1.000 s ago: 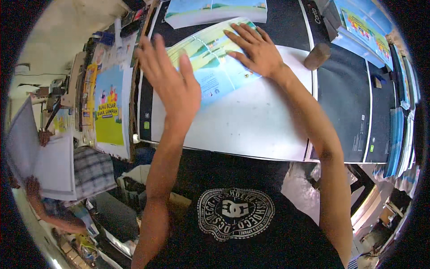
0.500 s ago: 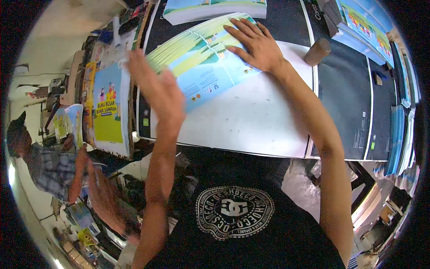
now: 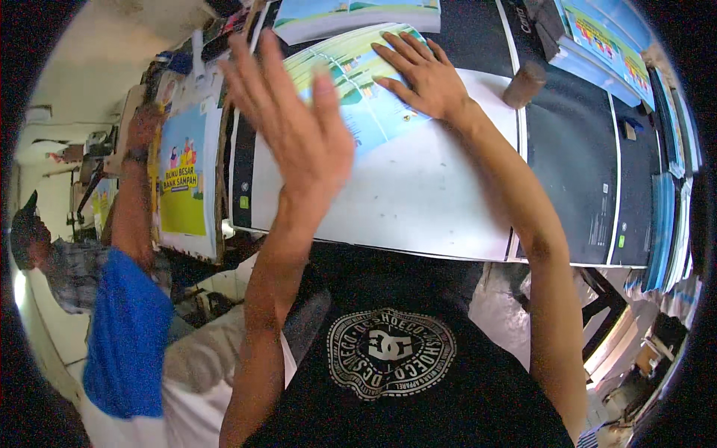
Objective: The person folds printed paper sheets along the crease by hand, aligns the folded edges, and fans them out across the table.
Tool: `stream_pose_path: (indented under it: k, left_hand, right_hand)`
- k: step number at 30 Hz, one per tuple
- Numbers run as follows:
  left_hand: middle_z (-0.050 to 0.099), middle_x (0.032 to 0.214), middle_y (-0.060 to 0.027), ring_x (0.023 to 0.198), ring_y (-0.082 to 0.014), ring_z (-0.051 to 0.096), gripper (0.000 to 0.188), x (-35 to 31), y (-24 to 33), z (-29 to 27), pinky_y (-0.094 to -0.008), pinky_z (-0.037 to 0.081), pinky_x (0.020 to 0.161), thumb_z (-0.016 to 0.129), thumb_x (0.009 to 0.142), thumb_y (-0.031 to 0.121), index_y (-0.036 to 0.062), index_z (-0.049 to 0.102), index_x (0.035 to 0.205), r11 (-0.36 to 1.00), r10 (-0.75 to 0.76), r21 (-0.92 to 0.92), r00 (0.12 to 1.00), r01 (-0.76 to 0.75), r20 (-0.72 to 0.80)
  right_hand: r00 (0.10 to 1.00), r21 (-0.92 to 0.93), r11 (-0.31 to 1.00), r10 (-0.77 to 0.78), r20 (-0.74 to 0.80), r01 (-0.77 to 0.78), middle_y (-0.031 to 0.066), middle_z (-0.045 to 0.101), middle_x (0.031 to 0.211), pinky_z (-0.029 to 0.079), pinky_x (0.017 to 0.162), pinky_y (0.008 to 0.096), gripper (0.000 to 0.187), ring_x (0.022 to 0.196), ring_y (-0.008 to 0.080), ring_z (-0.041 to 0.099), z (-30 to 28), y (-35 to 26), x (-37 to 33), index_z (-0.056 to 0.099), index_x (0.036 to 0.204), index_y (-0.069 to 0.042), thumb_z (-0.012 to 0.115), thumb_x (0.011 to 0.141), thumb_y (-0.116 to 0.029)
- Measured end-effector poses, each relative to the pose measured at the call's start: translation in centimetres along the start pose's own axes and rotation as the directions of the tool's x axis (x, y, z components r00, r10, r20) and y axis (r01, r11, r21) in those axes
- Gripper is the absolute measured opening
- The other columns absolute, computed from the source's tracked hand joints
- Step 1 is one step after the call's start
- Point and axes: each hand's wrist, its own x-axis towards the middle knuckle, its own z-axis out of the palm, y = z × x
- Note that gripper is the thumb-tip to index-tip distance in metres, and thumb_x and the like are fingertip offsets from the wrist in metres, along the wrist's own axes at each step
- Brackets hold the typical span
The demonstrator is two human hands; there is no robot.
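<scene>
A fanned stack of printed sheets in blue, green and yellow lies on a white board on the table. My right hand rests flat on the stack's far right part, fingers spread. Above the stack's left part my left hand is raised with fingers stretched apart, slightly blurred. Nothing is in it, and it hides some of the sheets.
A brown cylindrical block stands right of the board. More printed stacks lie at the far edge and far right. At left, a blue-sleeved person's hand reaches beside a printed cover; another person is behind.
My left hand has swung right and away from me, over the sheets. The right hand stays in place. A blue-sleeved person's arm has reached forward at the left.
</scene>
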Motion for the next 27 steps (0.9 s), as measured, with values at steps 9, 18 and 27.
stream_pose_path:
  k: [9,18,27]
  left_hand:
    - [0.018,0.160,-0.0290,0.149,-0.0482,0.012,0.066,-5.7,-1.6,12.4,-0.0630,0.012,0.118,0.051,0.099,0.030,-0.0060,0.029,0.150,0.986,-0.064,0.165,0.947,0.011,0.315]
    - [0.009,0.160,-0.0341,0.147,-0.0559,0.006,0.068,-0.4,3.7,6.5,-0.0683,0.006,0.116,0.049,0.100,0.029,-0.0082,0.024,0.151,0.967,0.053,-0.243,0.994,-0.076,-0.099]
    - [0.018,0.159,-0.0303,0.149,-0.0494,0.013,0.074,-5.3,-0.3,12.8,-0.0588,0.013,0.119,0.057,0.096,0.034,-0.0084,0.028,0.149,0.999,-0.026,0.036,0.953,0.016,0.301]
  right_hand:
    - [0.999,0.015,1.000,-0.014,0.042,0.014,0.0039,0.031,0.162,0.022,0.120,0.0526,0.065,0.148,0.0292,0.029,-0.4,-0.3,0.0,0.034,0.155,-0.024,0.045,0.096,-0.049]
    - [0.995,-0.060,0.998,-0.007,0.104,0.013,0.0035,0.029,0.163,0.023,0.120,0.0518,0.065,0.149,0.0288,0.029,-0.5,-0.8,1.1,0.035,0.155,-0.023,0.045,0.097,-0.050]
    - [1.000,0.063,0.998,0.002,0.026,-0.003,0.0028,0.032,0.161,0.026,0.118,0.0536,0.064,0.147,0.0290,0.032,-0.8,0.2,0.2,0.039,0.153,-0.024,0.052,0.094,-0.045]
